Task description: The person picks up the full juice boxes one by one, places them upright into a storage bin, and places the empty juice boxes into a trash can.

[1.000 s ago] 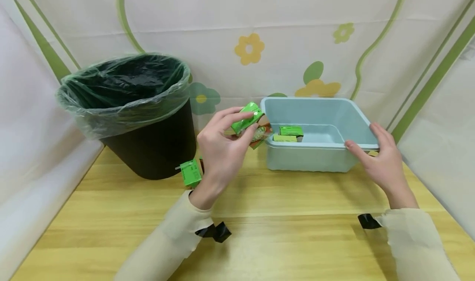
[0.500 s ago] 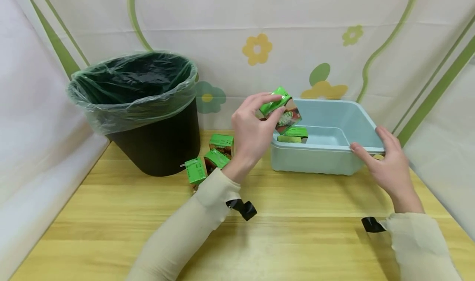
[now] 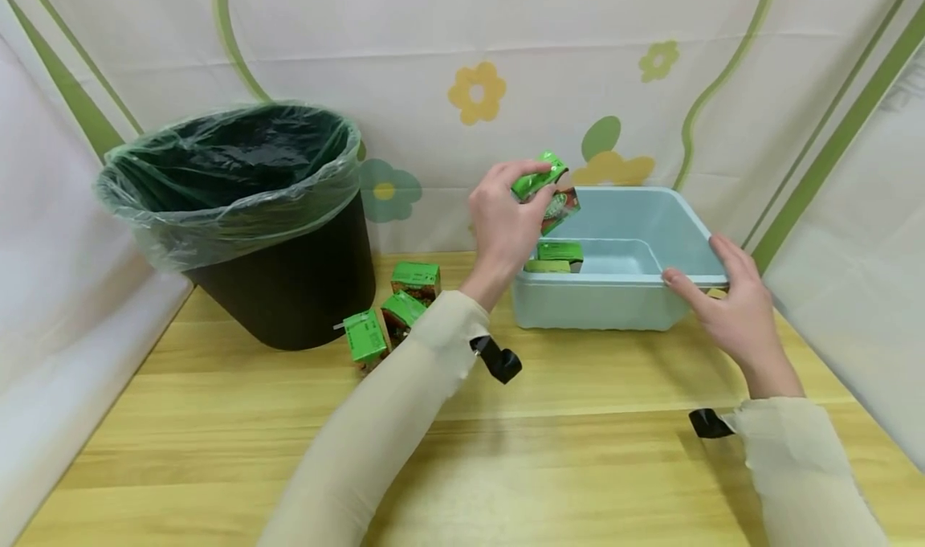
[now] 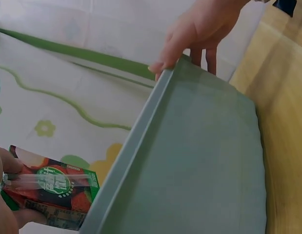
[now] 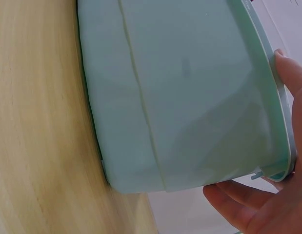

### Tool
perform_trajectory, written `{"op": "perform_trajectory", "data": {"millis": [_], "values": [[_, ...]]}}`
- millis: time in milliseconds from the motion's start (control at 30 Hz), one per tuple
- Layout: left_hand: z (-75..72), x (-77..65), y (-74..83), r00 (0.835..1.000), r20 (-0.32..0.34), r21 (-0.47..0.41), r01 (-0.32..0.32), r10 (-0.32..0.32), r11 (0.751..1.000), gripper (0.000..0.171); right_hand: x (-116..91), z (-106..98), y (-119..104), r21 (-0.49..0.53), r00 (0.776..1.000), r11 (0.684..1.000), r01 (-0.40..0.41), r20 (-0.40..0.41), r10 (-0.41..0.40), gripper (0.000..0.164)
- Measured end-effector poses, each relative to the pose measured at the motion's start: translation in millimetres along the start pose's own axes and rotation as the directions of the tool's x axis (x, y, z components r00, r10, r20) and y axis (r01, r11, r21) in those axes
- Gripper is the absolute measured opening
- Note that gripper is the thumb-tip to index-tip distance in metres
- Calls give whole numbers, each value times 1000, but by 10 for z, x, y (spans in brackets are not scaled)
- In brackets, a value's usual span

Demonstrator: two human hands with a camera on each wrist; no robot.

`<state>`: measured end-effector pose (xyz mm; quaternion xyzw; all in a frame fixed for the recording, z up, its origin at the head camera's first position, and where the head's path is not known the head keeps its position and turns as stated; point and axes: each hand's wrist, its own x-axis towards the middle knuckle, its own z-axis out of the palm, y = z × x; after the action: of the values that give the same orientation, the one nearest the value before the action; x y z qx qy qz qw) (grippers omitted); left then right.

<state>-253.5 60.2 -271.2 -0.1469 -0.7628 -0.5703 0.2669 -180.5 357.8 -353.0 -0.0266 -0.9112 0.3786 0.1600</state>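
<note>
My left hand [image 3: 509,222] pinches a small green-topped juice box [image 3: 558,208] above the left end of the pale blue bin [image 3: 600,306]. Its red printed side and a clear-wrapped straw show in the left wrist view, where the juice box [image 4: 55,187] is beside the rim. My right hand [image 3: 737,314] grips the bin's near right corner, thumb on the rim and fingers round the end wall. Inside the bin at the left lie two green boxes [image 3: 560,251]. Three more juice boxes [image 3: 366,336] stand close together on the table, left of my left forearm.
A black trash can [image 3: 296,290] with a translucent green liner [image 3: 238,226] stands at the back left. Behind everything hangs a white curtain [image 3: 405,17] with flowers and vines. The wooden table [image 3: 564,467] runs under both forearms.
My left hand has carried the juice box right and up, from beside the bin to over its left end. The right hand keeps its grip on the corner.
</note>
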Motion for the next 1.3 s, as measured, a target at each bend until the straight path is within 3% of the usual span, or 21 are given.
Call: {"op": "perform_trajectory", "data": {"millis": [267, 533, 867, 1100, 1300], "values": [[181, 159, -138, 990, 116, 84, 66, -75, 994, 24, -1, 16, -8, -2, 1000, 1000, -6, -1, 6, 95], [299, 254, -251, 955, 267, 132, 93, -126, 987, 24, -7, 11, 17, -2, 1000, 1000, -6, -7, 6, 94], [395, 263, -327, 923, 340, 242, 101, -182, 965, 21, -9, 11, 14, -3, 1000, 1000, -6, -11, 6, 93], [423, 310, -358, 890, 378, 313, 135, -254, 940, 23, 17, 16, 15, -2, 1000, 1000, 4, -10, -4, 93], [457, 316, -365, 854, 434, 398, 102, -285, 912, 25, 28, 21, 14, 3, 1000, 1000, 7, -11, -7, 93]]}}
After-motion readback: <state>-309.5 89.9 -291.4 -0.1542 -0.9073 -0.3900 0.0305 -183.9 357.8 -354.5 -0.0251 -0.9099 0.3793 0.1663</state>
